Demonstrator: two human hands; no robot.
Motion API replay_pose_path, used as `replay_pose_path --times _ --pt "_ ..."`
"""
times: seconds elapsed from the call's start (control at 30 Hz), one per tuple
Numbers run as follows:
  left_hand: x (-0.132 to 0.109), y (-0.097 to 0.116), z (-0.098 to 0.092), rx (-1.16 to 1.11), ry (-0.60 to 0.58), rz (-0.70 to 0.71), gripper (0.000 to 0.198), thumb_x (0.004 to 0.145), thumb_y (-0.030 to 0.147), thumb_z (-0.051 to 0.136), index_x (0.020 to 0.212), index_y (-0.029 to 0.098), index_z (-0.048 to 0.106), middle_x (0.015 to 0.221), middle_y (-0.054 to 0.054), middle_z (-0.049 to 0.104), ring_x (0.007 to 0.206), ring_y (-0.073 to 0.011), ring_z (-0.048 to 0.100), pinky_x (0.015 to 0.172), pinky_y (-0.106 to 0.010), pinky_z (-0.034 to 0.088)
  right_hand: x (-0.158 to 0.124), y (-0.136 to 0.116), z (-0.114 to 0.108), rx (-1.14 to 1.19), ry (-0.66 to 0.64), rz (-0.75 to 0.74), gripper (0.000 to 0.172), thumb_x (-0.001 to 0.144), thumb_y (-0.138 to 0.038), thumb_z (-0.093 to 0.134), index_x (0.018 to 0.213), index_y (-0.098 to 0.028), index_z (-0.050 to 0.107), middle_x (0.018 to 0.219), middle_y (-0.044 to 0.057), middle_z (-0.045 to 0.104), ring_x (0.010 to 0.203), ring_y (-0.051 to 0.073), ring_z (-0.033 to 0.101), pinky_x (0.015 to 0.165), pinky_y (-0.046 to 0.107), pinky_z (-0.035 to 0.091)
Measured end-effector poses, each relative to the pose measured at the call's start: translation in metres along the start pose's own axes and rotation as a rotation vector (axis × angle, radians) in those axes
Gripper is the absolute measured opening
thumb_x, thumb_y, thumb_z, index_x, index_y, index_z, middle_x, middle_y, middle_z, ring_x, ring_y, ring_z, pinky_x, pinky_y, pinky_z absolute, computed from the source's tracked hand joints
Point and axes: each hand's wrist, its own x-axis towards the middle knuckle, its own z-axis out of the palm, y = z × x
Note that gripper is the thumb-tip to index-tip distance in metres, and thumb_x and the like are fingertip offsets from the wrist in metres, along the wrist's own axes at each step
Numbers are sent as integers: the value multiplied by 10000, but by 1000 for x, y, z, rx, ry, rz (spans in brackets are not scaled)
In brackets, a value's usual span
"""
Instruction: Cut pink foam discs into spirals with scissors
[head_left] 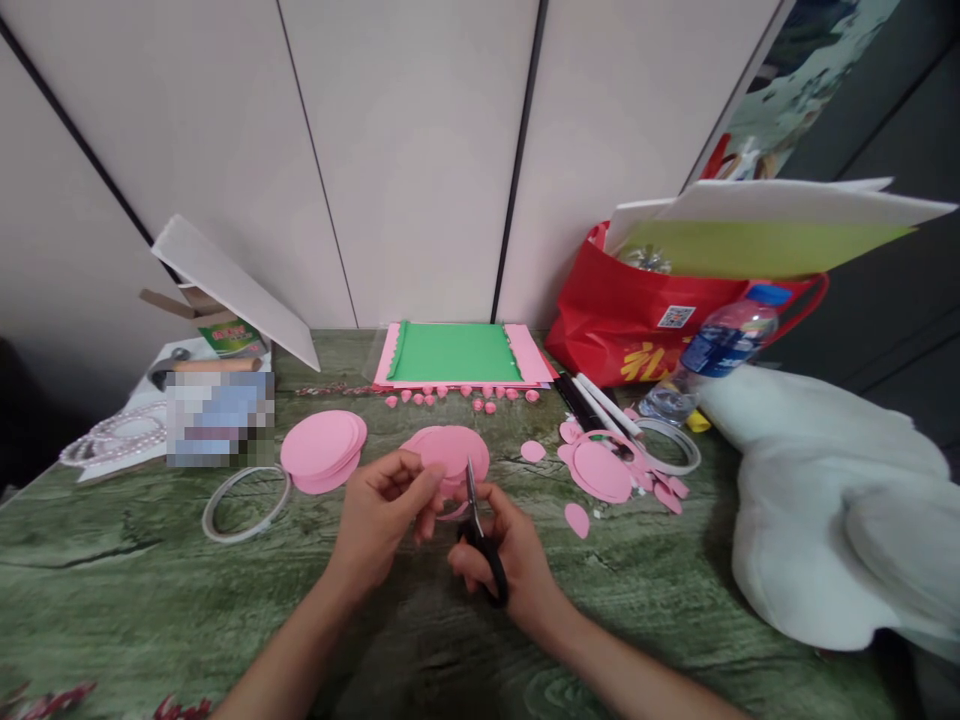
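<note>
My right hand grips black-handled scissors by the finger loops, blades pointing up and away. Just left of the blades, my left hand is closed in a pinch on a pink paper piece. That piece overlaps pink paper discs on the table behind it, so its outline is hard to tell apart. Left of my hands lies a stack of pink paper discs. To the right are more pink discs, a small pink oval and a petal-shaped cutout.
Rolls of tape lie on both sides of the green table. Small rolled pink pieces line up before green paper. Markers, a bottle, a red bag and a white cushion-like object stand right.
</note>
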Motion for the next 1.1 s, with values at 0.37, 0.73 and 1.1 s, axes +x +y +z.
replay_pose_path --times 0.37,0.73,1.1 --pt "-5 2 4 167 -49 13 258 764 298 606 563 144 556 406 53 510 316 -45 436 333 -142 312 -2 -3 4 73 -64 -17 449 585 -348 765 883 -219 455 592 -57 608 344 49 410 343 155 308" --pt "-3 -1 2 179 -75 -4 244 739 303 611 564 141 562 430 39 548 315 -57 457 322 -151 328 1 -8 3 98 -61 -66 473 555 -382 782 864 -217 464 642 -30 636 433 81 490 402 181 323" --pt "-4 -1 1 170 -60 9 250 739 295 619 555 138 556 442 37 558 311 -47 459 321 -141 324 1 -3 1 73 -50 -44 467 568 -337 774 894 -219 461 589 -53 605 369 57 405 368 163 298"
